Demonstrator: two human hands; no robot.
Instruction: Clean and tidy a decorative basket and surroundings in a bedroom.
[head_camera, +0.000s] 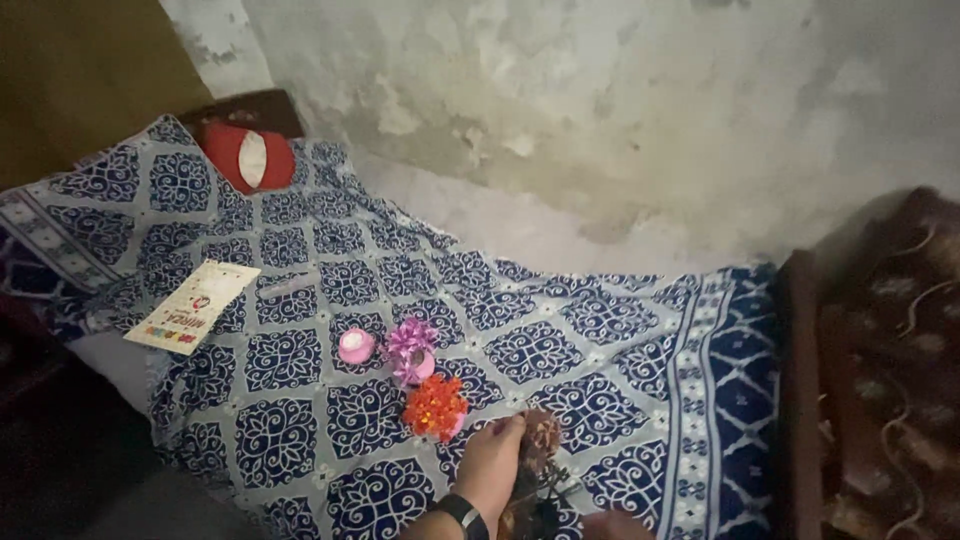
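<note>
Blue-and-white patterned cloth covers a bed that fills most of the view, with a cracked, peeling wall rising behind it.

Nearest, at six o'clock, the left hand, a dark watch on its wrist, has its fingers curled around a dried brownish flower sprig. The sprig's long axis runs roughly six to twelve o'clock, its head pointing toward twelve and its dark stem trailing down to the bottom edge. It lies against the cloth just at three o'clock of the hand. Only a sliver of the right hand shows at the bottom edge, at about five o'clock; whether it is closed or relaxed cannot be told.

Just beyond the left hand, toward eleven o'clock, sits one orange-red flower. Farther along the same line lies one purple flower, and beside it at nine o'clock one small pink round piece: three small decorations in a short row.

Farther out at ten o'clock, one flat cream packet rests on the cloth. Farthest, near eleven o'clock by the wall, is one red pillow with a pale oval patch.

At three o'clock stands dark carved furniture.
</note>
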